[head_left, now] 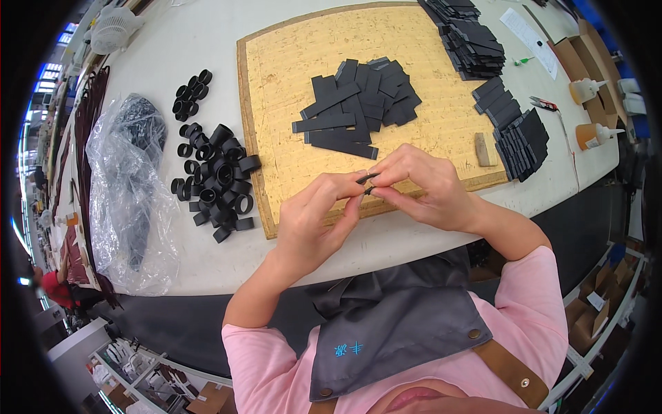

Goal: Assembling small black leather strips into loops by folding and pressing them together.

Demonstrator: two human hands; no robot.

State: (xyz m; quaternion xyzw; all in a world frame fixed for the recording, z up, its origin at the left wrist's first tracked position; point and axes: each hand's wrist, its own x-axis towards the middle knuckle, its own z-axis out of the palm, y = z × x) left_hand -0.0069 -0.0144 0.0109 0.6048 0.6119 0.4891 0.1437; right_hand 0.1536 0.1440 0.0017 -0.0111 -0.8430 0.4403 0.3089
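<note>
Black strip [366, 179] sits between hands [314, 210] [431, 190]; bag [127, 200] holds dark contents [143, 124]

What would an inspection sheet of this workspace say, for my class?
Surface: white table, yellow board on it.
Job's things: black strips heaped on the board; black rings mostly left of it.
Clutter: plastic bag left; snips and two bottles right.
Grip: left hand and right hand pinch a small black piece.
Cables: nothing sure; a thin line by the snips could be thread.
Surroundings: boxes right; person in red, far left.
</note>
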